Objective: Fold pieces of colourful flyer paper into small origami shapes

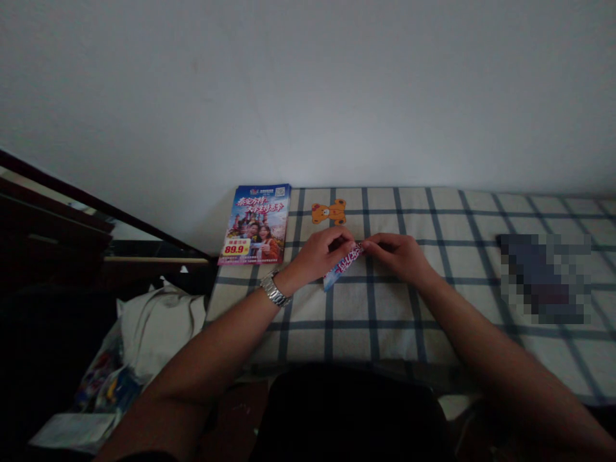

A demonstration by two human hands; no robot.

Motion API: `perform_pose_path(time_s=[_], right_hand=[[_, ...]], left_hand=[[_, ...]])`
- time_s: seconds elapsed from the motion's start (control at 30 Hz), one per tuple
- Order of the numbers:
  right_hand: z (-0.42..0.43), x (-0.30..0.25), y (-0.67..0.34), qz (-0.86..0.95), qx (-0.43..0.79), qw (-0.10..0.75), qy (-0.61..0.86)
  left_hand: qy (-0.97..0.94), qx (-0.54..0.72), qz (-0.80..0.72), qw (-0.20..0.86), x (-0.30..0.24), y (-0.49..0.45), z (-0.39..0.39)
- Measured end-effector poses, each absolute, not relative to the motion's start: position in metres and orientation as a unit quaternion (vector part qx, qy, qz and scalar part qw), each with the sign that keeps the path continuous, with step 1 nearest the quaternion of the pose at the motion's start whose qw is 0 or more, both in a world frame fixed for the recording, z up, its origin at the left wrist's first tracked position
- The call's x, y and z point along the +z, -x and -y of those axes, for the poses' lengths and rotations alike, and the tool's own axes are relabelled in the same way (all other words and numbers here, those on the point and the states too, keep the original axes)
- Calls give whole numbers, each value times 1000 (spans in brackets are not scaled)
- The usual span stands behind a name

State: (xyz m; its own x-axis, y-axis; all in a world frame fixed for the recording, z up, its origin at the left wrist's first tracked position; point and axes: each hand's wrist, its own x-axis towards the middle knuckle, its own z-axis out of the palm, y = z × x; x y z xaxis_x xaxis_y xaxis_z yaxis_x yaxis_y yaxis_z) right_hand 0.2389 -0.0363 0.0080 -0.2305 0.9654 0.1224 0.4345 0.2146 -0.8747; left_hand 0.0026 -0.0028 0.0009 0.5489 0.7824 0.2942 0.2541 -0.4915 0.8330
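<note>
A small folded piece of printed paper, pink, white and blue, is pinched between my two hands just above the checked cloth. My left hand grips it with thumb and fingers along its upper edge; a metal watch is on that wrist. At its upper right tip, my right hand pinches the paper between thumb and fingertips. The paper's lower left end tapers to a point. Part of it is hidden behind my left fingers. A stack of printed flyers lies to the left of my hands.
The checked cloth covers the tabletop, which meets a pale wall. A bear picture shows on the cloth beyond my hands. To the right lies a dark, pixelated object. White bags sit below the table's left edge.
</note>
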Motion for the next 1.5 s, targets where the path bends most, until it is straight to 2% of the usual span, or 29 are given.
perform_pose_path(time_s=[0.4, 0.7, 1.03, 1.2, 1.5], right_hand=[[36, 10, -241, 716, 327, 341, 513], [35, 10, -238, 696, 357, 359, 509], [33, 8, -239, 653, 370, 393, 531], [32, 9, -239, 613, 378, 427, 547], [32, 8, -240, 606, 368, 430, 559]], left_hand=[[-789, 337, -336, 387, 1, -3, 3], [-781, 337, -346, 395, -1, -2, 2], [-793, 348, -347, 360, 3, -2, 6], [-816, 354, -343, 304, 2, -1, 7], [-826, 348, -344, 280, 2, -2, 8]])
